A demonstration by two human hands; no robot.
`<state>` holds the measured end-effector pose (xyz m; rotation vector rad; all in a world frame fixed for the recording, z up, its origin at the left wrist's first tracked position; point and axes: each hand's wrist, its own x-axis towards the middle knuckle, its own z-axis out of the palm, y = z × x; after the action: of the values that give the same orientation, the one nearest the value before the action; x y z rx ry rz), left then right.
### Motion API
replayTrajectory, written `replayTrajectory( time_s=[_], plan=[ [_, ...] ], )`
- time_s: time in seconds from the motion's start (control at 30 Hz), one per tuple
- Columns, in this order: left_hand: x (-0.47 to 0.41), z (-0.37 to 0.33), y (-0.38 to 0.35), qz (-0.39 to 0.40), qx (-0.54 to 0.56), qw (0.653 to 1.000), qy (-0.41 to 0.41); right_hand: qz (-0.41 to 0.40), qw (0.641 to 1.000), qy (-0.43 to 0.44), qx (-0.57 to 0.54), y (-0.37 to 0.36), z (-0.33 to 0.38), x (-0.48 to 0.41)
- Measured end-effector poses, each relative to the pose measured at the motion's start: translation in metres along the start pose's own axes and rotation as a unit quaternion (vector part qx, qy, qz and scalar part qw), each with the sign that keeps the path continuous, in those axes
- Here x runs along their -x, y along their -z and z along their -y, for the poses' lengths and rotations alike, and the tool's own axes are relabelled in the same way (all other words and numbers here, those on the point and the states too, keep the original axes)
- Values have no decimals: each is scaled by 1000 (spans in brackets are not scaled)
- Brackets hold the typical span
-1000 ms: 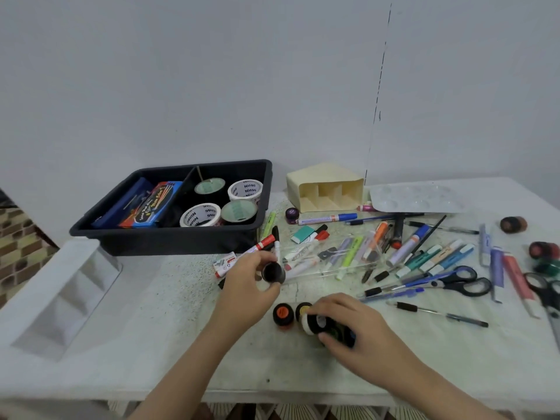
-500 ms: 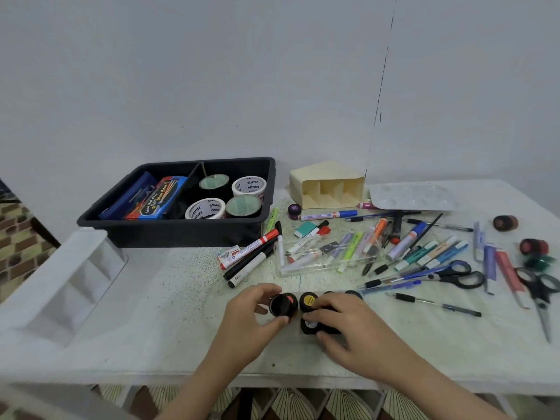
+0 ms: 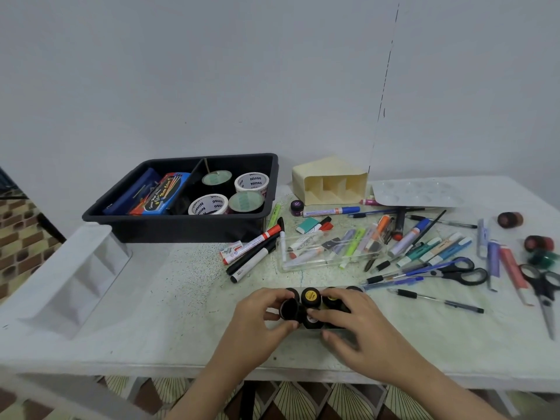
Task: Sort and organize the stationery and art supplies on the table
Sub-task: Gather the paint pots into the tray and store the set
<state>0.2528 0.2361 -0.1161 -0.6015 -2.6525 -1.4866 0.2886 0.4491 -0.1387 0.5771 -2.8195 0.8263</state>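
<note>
- Pot cluster (image 3: 311,298): small black-capped paint pots packed tight near the front edge of the desk (image 3: 121,298), in front of the clear case (image 3: 328,253). The group's long axis ran left to right, parallel to that edge. The pots I could see stood upright with caps up, and one showed a yellow label on top.
- Tilted pot (image 3: 288,309): at the left end of the group, tipped well off vertical so a round black face showed instead of a level cap. I could not tell which end it was.
- Change against half a second earlier: the left-end pot had stood upright with an orange top showing. That orange top was now out of sight and the pot leaned. The right hand had stayed on the group. One second earlier the left hand had been up by the red-capped marker (image 3: 251,245).
- Left hand (image 3: 260,316): it came in from below, wrist low. Thumb and fingertips were curled in a narrow pinch round the tilted pot.
- Right hand (image 3: 360,331): palm down over the right part of the group. Its fingers curved over the near pots and the thumb was tucked against the near side, gripping them.
- Surroundings: black tray (image 3: 181,228) at the back left held tape rolls (image 3: 251,183). The cream organiser (image 3: 330,183) lay on its side with its openings facing the front. Scissors (image 3: 454,271) lay among loose pens to the right.
</note>
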Motion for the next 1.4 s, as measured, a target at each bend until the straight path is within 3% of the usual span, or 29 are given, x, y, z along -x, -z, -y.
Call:
replayTrajectory(
  time_s=[0.5, 0.67, 0.8, 0.87, 1.07, 1.23, 1.4],
  plan=[
    [8, -1, 0, -7, -44, 999, -4, -5, 1000, 14, -17, -1, -3, 2],
    [4, -7, 4, -51, 66, 991, 106, -3, 1000, 15, -18, 0, -3, 2],
    [-2, -12, 12, -55, 245, 946, 206, -5, 1000, 13, -24, 1, -2, 2],
    [-3, -13, 15, -38, 269, 938, 217, -2, 1000, 13, -21, 1, -1, 3],
    [1, -6, 8, -28, 97, 987, 126, -3, 1000, 13, -18, 0, -2, 3],
    [7, -4, -3, -11, 113, 986, 122, -10, 1000, 16, -11, -2, -4, 3],
    [5, 1, -5, -49, 23, 996, 74, -17, 1000, 19, -8, -3, -5, 4]
  ],
)
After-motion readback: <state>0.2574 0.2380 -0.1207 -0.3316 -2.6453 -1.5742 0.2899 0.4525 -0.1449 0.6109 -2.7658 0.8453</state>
